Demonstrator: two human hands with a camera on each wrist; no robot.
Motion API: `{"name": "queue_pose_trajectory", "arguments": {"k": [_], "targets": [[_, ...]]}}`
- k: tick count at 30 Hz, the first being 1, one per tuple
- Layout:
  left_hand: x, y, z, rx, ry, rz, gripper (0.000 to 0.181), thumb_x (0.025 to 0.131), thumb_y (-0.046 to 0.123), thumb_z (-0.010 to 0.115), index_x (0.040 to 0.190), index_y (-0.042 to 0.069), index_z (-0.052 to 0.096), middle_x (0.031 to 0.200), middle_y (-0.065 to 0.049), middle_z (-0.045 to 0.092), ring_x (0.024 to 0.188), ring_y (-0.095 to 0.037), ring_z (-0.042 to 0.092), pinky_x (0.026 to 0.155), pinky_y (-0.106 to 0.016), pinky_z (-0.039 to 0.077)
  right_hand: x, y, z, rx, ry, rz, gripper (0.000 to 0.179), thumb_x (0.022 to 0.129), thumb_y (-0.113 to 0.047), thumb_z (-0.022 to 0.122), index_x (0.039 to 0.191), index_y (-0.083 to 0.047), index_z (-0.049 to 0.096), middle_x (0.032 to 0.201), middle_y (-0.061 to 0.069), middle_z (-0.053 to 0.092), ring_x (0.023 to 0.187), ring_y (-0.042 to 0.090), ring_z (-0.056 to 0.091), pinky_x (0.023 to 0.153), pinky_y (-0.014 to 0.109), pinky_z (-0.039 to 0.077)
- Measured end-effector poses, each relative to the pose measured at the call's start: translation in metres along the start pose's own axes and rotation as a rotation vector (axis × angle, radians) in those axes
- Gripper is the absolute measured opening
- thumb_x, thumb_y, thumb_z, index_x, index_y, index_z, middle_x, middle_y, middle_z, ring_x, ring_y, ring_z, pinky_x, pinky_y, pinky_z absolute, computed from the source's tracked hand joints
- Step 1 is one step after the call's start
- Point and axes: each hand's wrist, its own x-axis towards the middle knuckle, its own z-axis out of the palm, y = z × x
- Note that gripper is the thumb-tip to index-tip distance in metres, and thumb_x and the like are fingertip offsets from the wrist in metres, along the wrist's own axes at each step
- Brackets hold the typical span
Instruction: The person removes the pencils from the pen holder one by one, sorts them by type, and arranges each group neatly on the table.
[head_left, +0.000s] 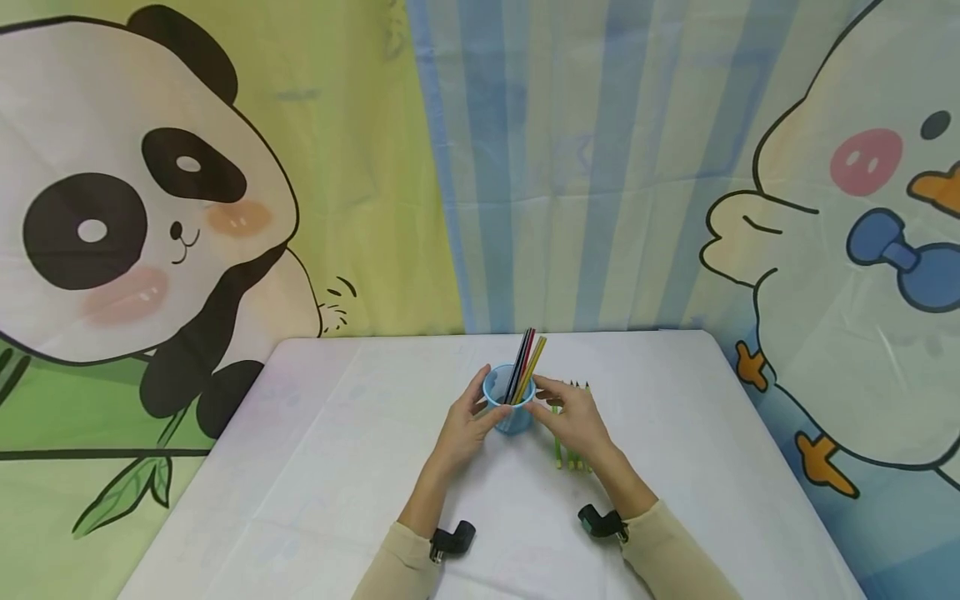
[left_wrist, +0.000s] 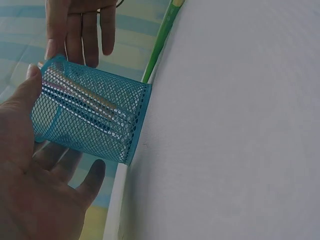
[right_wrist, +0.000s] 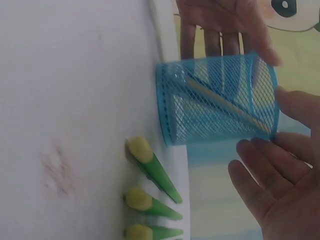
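Fingers and thumb of the left hand grip the left side of a blue mesh cup, and those of the right hand pinch its rim on the right, the lower fingers only loosely bent. The cup stands upright between the two hands, toward the far side of the white table; whether its base touches the surface or hangs just above it, I cannot tell. Inside, dark pencils, a red pencil and a yellow pencil lean to the right and stick up past the rim.

Just right of the cup, green pencils lie side by side on the table with their points to the far side, partly hidden by the right hand. Their near ends are yellowish.

Nearer, a small black camera sits at the left wrist and another black camera at the right, next to beige sleeves. Beyond the table hangs a printed backdrop: a panda on the left, blue stripes in the middle, a white bird on the right.
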Motion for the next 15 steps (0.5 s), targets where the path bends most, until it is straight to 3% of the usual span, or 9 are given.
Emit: {"name": "queue_pose_trajectory", "arguments": {"k": [7, 15], "targets": [[0.000, 0.002, 0.002, 0.061, 0.032, 0.020, 0.085, 0.096, 0.043, 0.074, 0.166, 0.027, 0.028, 0.163, -0.009, 0.044, 0.145, -0.034, 0.050, 0.119, -0.054, 0.042, -0.002, -0.001, 0.012, 0.017, 0.045, 0.014, 0.062, 0.091, -0.019, 0.082, 0.146, -0.001, 0.058, 0.135, 0.021, 0.068, 0.112, 0.036, 0.073, 0.094, 0.054, 0.060], [0.002, -0.004, 0.003, 0.011, 0.045, 0.072, 0.069, 0.106, 0.036, 0.062, 0.165, 0.019, 0.031, 0.163, -0.008, 0.044, 0.148, -0.026, 0.048, 0.119, -0.049, 0.044, -0.005, 0.003, 0.028, 0.031, 0.120, 0.028, 0.069, 0.088, -0.015, 0.085, 0.148, -0.005, 0.054, 0.143, 0.018, 0.064, 0.123, 0.039, 0.068, 0.099, 0.056, 0.058]]}}
